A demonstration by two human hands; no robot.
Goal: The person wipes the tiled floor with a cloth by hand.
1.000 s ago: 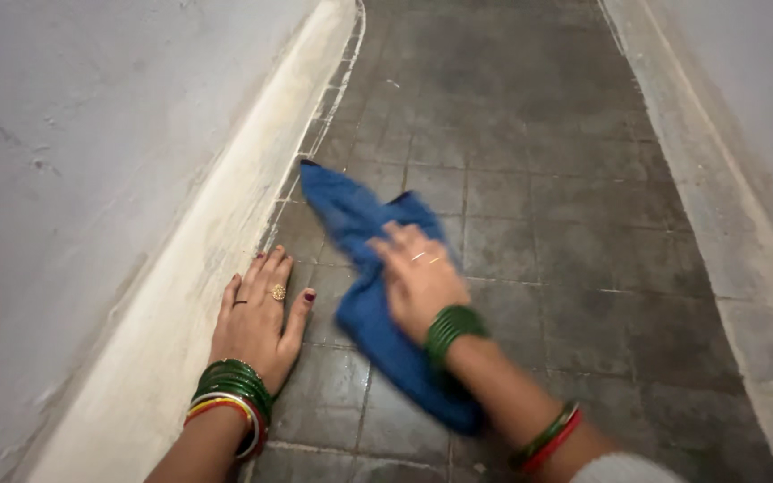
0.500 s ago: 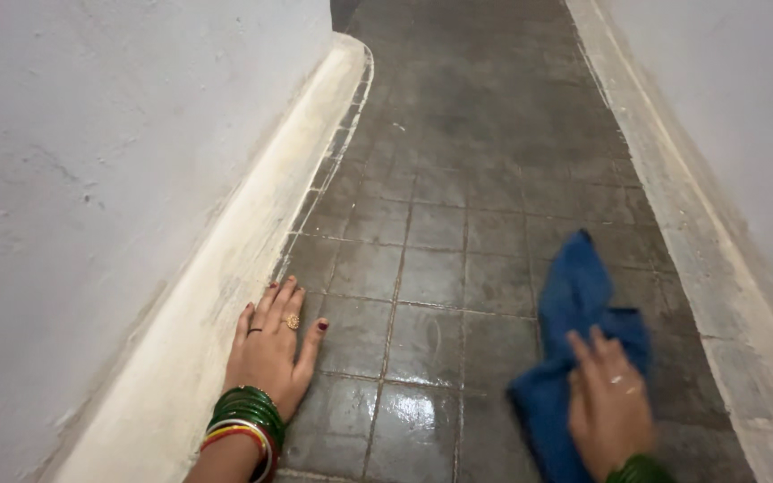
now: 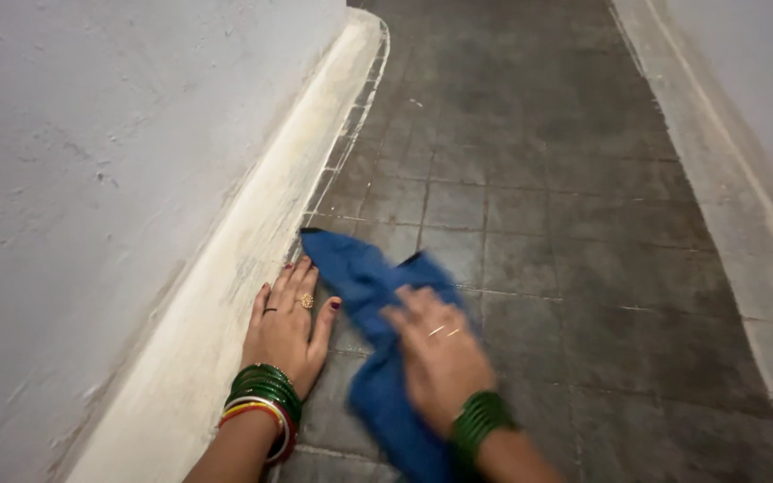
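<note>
At the near edge of the floor (image 3: 530,268), two bare forearms come in from below, each wrist stacked with green and red bangles (image 3: 261,407). The left hand (image 3: 286,329) lies flat on the dark tiles with its fingers spread and nothing in its grip, tight against the pale sloped skirting (image 3: 252,268) along the left edge, seemingly as a prop for the person's weight. Just beside it, the right hand (image 3: 436,358) presses palm-down on a blue cloth (image 3: 369,295), fingers spread over the bunched fabric rather than pinching it, which suits pushing it across the tiles. The cloth trails from under the wrist up to a corner that nearly meets the skirting. Farther off, the tiled strip runs bare between the white wall (image 3: 91,161) and a pale border (image 3: 726,179) on the right edge, leaving open room ahead and to the right.
</note>
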